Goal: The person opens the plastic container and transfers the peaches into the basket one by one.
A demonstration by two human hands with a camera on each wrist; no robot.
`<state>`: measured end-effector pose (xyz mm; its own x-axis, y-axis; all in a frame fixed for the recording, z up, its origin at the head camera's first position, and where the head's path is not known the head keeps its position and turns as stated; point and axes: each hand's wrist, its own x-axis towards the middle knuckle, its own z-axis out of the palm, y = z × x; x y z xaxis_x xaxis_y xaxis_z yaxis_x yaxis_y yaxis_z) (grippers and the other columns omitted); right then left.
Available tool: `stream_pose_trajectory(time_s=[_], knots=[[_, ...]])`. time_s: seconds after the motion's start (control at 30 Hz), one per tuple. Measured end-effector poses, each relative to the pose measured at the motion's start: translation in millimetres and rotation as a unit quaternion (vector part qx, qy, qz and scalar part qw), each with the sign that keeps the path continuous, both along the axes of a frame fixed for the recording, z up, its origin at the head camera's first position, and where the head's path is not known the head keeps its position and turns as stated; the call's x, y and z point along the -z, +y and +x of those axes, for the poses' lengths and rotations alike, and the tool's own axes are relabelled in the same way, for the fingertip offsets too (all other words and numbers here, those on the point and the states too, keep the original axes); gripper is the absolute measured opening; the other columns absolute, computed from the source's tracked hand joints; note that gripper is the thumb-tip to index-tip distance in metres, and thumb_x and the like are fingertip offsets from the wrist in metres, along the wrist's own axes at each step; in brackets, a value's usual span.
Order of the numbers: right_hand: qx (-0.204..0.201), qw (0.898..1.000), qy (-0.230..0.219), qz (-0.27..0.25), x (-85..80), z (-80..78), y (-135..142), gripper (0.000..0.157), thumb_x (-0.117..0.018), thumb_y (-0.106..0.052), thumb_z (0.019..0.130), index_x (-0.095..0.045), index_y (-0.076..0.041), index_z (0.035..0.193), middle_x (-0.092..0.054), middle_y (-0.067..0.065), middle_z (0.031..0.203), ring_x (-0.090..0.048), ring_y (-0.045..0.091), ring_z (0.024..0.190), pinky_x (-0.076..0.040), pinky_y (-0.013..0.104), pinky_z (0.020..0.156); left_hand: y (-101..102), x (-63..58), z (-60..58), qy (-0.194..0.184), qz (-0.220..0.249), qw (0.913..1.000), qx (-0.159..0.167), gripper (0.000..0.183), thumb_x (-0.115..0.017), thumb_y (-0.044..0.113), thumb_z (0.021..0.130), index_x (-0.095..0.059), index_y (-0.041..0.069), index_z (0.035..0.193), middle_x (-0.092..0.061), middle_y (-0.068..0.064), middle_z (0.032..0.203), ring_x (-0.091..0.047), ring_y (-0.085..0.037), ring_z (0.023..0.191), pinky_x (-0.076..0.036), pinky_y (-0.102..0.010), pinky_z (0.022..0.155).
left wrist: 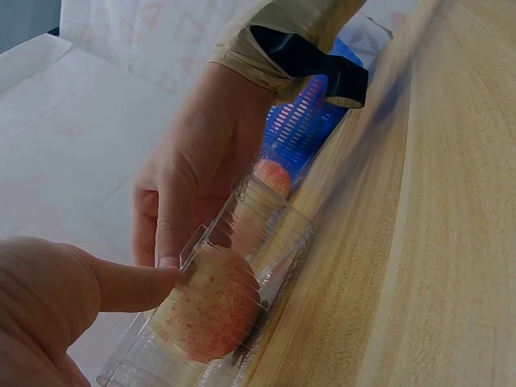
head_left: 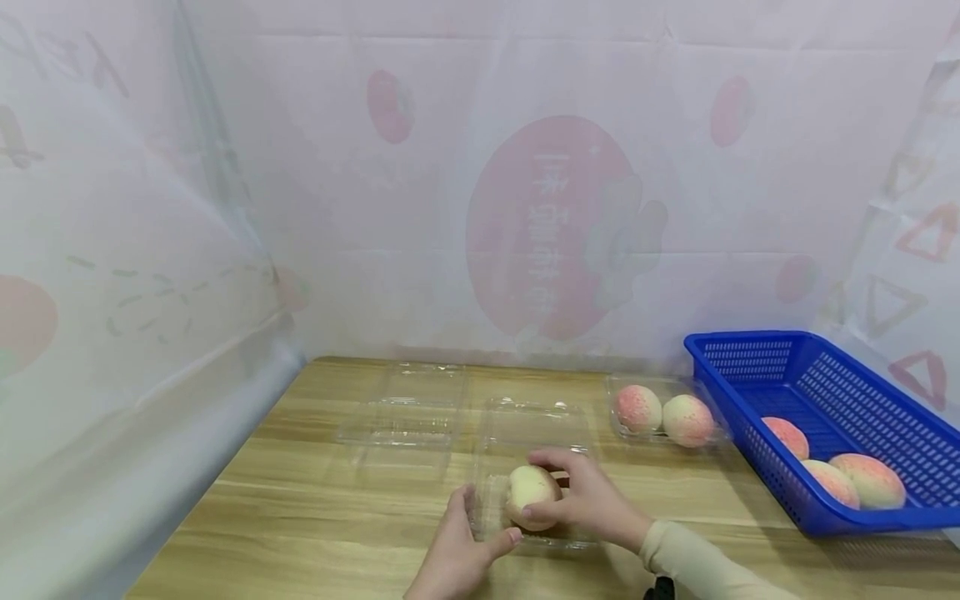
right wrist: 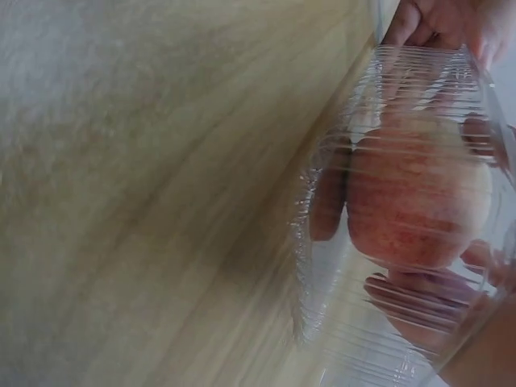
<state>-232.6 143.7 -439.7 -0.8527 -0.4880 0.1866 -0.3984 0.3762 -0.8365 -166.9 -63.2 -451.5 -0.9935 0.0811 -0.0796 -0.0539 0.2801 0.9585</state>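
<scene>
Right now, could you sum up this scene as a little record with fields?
Right hand: holds a peach inside the middle clear box
Left hand: at that box's near left corner
Right clear box: two peaches
Left clear box: no peach
Blue basket: three peaches visible
Surface: wood-grained table

Screened booth, wider premises undeterminable: white sheeting with faded pink prints (head_left: 315,183) stands along the rectangular wood-grain tabletop's (head_left: 300,500) rear and left edges.
</scene>
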Motion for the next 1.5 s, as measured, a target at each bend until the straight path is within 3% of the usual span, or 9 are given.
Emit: stream_pose_trajectory(time_s=[0.2, 0.53, 1.13, 1.5], knots=[[-0.005, 0.999, -0.009, 0.04, 1.2, -1.5, -3.2, 0.074, -0.088, -0.027, 0.075, -0.056, 0.005, 0.133, -0.056, 0.018, 0.129, -0.062, 0.022, 0.099, -0.056, 0.031, 0.077, -0.9, 2.1, -1.8, 0.0, 0.0, 1.0, 0.004, 0.1, -0.082, 0.033, 0.081, -0.021, -0.016, 0.144, -0.029, -0.043, 0.143, -0.034, -0.056, 0.129, -0.033, -0.065, 0.102], [-0.022, 0.996, 0.032, 0.081, 2.9, -2.4, -4.7, 0.074, -0.09, -0.024, 0.071, -0.056, 0.002, 0.132, -0.059, 0.007, 0.121, -0.059, 0.015, 0.095, -0.053, 0.028, 0.073, -2.5, 2.6, -4.3, -0.022, -0.002, 0.9997, 0.014, 0.108, -0.081, 0.043, 0.08, -0.018, -0.014, 0.146, -0.027, -0.042, 0.145, -0.034, -0.06, 0.126, -0.036, -0.067, 0.097], [-0.023, 0.994, 0.068, 0.087, 6.8, -1.2, -6.1, 0.069, -0.09, -0.017, 0.07, -0.059, 0.001, 0.129, -0.061, 0.007, 0.121, -0.06, 0.015, 0.096, -0.053, 0.027, 0.074, -2.5, 1.9, -3.8, -0.026, 0.001, 0.9995, 0.02, 0.108, -0.081, 0.041, 0.081, -0.015, -0.015, 0.146, -0.022, -0.044, 0.146, -0.029, -0.064, 0.126, -0.033, -0.072, 0.096], [-0.022, 0.995, 0.047, 0.08, 7.5, -0.9, -5.7, 0.07, -0.089, -0.019, 0.071, -0.058, -0.001, 0.131, -0.061, 0.005, 0.122, -0.06, 0.013, 0.094, -0.054, 0.026, 0.072, -1.8, 0.1, -2.4, -0.016, -0.004, 0.9998, 0.013, 0.109, -0.082, 0.044, 0.079, -0.018, -0.015, 0.145, -0.026, -0.043, 0.144, -0.03, -0.061, 0.128, -0.033, -0.07, 0.098]])
